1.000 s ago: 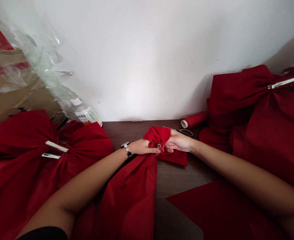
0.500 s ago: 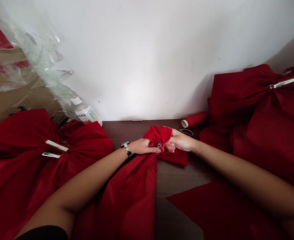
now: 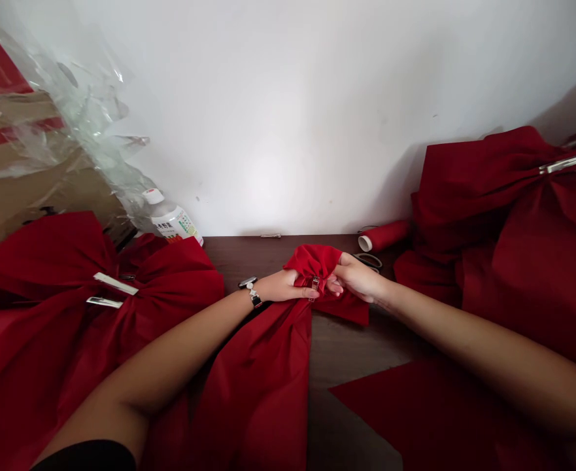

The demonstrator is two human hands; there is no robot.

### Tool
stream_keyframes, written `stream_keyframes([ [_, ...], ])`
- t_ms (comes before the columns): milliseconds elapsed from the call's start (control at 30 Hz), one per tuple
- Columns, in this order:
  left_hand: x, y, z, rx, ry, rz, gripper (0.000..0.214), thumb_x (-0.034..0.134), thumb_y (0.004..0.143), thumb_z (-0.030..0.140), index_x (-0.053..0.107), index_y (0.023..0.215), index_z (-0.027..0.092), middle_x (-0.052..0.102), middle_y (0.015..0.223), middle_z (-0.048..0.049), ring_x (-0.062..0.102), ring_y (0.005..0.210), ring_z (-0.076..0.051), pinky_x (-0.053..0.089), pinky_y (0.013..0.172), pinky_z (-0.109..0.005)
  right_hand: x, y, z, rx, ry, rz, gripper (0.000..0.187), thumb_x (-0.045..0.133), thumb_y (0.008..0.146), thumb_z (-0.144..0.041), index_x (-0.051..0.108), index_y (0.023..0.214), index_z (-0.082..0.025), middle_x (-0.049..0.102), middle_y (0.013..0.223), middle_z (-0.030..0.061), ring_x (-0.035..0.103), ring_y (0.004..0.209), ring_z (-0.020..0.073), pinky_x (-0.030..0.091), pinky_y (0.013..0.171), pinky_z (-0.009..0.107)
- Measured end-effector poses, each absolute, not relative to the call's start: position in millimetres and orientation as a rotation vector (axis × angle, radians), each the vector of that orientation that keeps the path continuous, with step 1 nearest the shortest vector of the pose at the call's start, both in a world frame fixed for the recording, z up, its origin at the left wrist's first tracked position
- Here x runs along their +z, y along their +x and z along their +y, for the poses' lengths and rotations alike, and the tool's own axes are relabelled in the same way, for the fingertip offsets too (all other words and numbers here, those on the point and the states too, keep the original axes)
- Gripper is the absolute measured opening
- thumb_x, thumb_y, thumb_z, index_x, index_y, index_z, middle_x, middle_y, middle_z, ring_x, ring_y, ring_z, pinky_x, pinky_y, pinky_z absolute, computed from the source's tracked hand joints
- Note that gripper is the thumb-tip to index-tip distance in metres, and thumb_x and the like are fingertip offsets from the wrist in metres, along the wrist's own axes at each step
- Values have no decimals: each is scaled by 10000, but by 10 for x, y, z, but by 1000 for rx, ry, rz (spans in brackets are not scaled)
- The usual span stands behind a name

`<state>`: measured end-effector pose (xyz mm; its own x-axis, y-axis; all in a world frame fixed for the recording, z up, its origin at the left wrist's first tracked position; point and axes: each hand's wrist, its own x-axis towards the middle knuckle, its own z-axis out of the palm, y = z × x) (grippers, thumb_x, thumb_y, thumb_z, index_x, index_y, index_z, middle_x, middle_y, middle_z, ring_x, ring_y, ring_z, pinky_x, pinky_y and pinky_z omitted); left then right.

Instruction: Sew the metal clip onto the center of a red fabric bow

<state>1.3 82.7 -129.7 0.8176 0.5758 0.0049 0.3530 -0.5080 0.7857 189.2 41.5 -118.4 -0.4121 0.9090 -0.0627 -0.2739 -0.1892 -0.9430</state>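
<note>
So, probably the gathering step: left hand (image 3: pixel 282 286) pinches the red fabric bow (image 3: pixel 312 258) left of its metal clip (image 3: pixel 316 282), right hand (image 3: pixel 359 278) holds folds right of the clip; bow bunched at clip. Next move likely calls for snug pleats there.

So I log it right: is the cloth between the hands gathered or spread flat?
Gathered: the red cloth draws into pleats at a metal clip between the left hand and right hand, widening below.
</note>
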Motion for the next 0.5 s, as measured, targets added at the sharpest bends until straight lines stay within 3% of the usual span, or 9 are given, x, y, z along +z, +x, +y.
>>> stream_keyframes([
  [133, -1307, 15, 834, 317, 2193, 691, 656, 585, 768, 586, 498, 1234, 133, 532, 1340, -121, 499, 1222, -258, 343, 1072, -343, -1163, 1902, 426, 1693, -858, -1188, 190, 582, 556, -167, 393, 542, -156, 384, 434, -74, 341, 338, 23, 246, 367, 157],
  [267, -1323, 22, 844, 376, 2193, 626, 606, 602, 774, 556, 520, 1201, 133, 556, 1299, -124, 503, 1212, -253, 349, 1066, -347, -1157, 1875, 414, 1635, -910, -1144, 235, 601, 606, -231, 379, 575, -159, 374, 435, -79, 309, 341, 10, 255, 379, 149],
  [400, -1314, 16, 840, 456, 2138, 556, 497, 585, 813, 507, 548, 1150, 143, 592, 1234, -111, 536, 1164, -230, 366, 1048, -339, -1094, 1939, 448, 1685, -1057, -1166, 153, 578, 646, -186, 437, 604, -143, 482, 481, -22, 387, 350, 37, 284, 359, 159],
  [500, -1314, 1, 842, 502, 2104, 605, 487, 601, 806, 494, 546, 1138, 143, 604, 1208, -109, 527, 1172, -235, 358, 1052, -352, -978, 2050, 513, 1708, -1181, -1203, 125, 559, 695, -129, 451, 635, -136, 547, 522, 18, 384, 313, 46, 192, 304, 156],
])
